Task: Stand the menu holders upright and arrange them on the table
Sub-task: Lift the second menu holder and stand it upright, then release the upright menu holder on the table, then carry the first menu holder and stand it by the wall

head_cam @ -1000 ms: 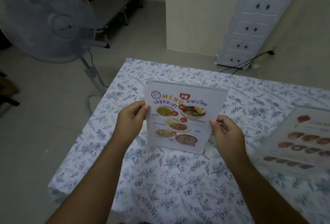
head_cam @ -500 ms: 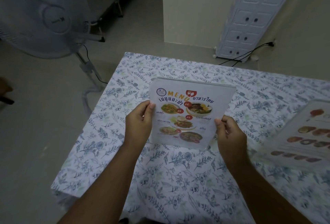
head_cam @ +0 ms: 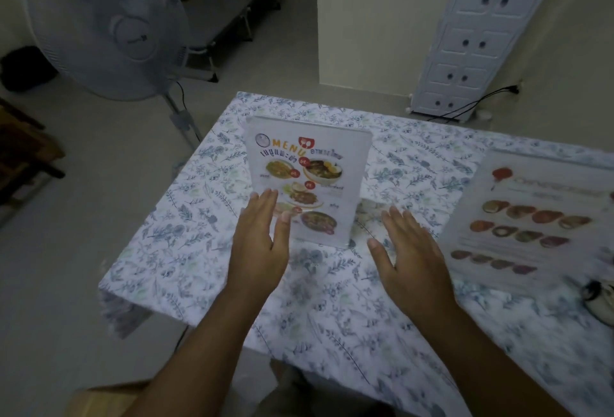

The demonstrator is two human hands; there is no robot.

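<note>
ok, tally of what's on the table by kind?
Menu holders standing: 1
Menu holders lying flat: 1
Unclear dark-and-white object at right edge: 1
Total: 3

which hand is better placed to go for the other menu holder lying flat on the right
Right. The right hand is open and empty beside the flat menu holder. The left hand, also open, sits in front of the upright menu holder, farther away.
</note>
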